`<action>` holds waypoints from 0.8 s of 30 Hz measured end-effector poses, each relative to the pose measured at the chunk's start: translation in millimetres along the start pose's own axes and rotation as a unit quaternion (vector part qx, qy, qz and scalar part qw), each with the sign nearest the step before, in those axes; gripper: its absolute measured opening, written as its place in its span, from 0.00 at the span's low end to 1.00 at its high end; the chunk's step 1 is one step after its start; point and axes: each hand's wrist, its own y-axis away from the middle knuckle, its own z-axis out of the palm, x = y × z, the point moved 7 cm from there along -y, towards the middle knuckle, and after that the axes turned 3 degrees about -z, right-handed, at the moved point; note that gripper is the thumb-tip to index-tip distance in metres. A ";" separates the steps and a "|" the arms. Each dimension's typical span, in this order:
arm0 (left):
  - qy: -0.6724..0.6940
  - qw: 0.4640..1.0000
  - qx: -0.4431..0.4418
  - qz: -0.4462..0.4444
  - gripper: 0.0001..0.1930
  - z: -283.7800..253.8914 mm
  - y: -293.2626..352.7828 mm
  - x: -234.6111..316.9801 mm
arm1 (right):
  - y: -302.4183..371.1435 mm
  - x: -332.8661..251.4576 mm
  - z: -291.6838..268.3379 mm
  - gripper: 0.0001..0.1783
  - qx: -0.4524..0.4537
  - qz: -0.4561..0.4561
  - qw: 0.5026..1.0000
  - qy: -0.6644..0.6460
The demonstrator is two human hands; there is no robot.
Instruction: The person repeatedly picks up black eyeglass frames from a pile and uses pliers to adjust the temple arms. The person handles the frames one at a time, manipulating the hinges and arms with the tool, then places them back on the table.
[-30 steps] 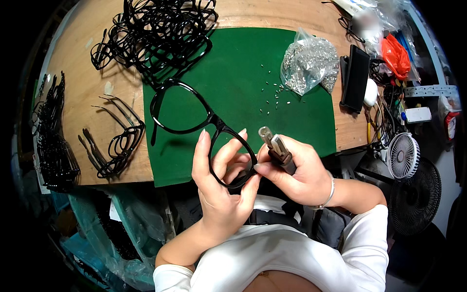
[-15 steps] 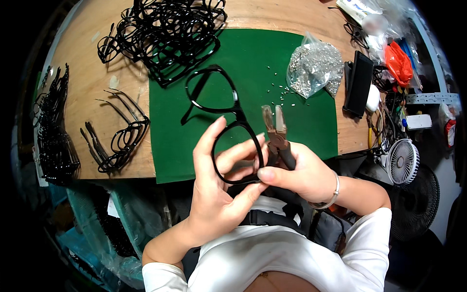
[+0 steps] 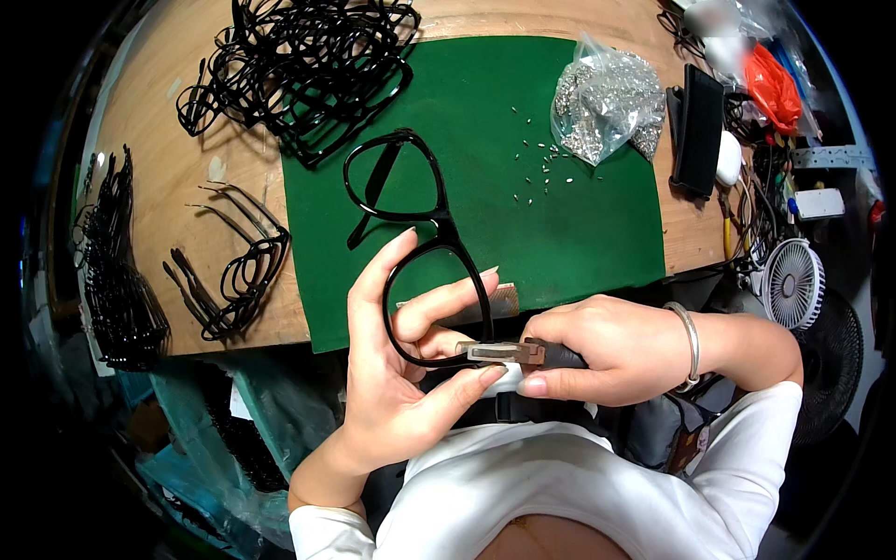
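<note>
My left hand (image 3: 397, 373) grips a black eyeglass frame (image 3: 446, 219) by its near rim, the fingers passing behind and through the lens opening. One temple arm slants down behind the far rim. In my right hand (image 3: 607, 350) is a pair of pliers (image 3: 537, 353) with dark handles, held level and pointing left. Its jaws meet the near lower corner of the frame, just above my left thumb. What lies between the jaws is too small to make out. Both hands are over the near edge of the green mat (image 3: 523, 112).
A heap of black eyeglass frames (image 3: 299, 75) lies at the far left. Some assembled glasses (image 3: 247, 280) and a stack of temple arms (image 3: 121, 271) sit on the left. A plastic bag of small metal pieces (image 3: 607, 103), loose pieces, a phone (image 3: 698, 131) and a small fan (image 3: 793, 280) are toward the right.
The pliers have swung from pointing up and away to pointing left, and their jaws are now at the frame's near corner. My right thumb has left the rim. The view has shifted slightly.
</note>
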 end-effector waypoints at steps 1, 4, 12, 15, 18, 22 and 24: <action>0.002 1.000 0.004 -0.001 0.44 -0.3 -0.3 -1.3 | -0.8 0.7 -1.2 0.21 -0.009 0.015 1.000 0.018; 0.012 1.000 0.011 -0.013 0.44 0.1 -1.3 -3.4 | -6.2 1.1 -4.7 0.21 0.017 0.039 0.995 0.089; -0.012 0.998 0.040 -0.048 0.44 3.3 -3.7 -7.0 | -1.5 12.0 -9.8 0.26 -0.038 0.060 0.997 0.038; -0.027 0.997 0.054 -0.056 0.43 -2.6 -5.2 -6.9 | -1.4 29.2 -20.5 0.24 -0.018 0.071 0.997 0.006; -0.033 0.996 0.053 -0.069 0.43 -0.7 -11.5 -11.7 | -5.7 55.9 -19.9 0.23 0.091 0.045 0.994 0.049; -0.086 0.994 0.059 -0.034 0.41 -17.9 2.2 -22.6 | -0.6 71.7 -27.7 0.18 0.184 0.072 0.970 0.140; -0.016 0.997 0.077 -0.022 0.37 -22.0 18.3 -29.3 | 1.7 72.2 -40.6 0.15 0.237 0.063 0.954 0.172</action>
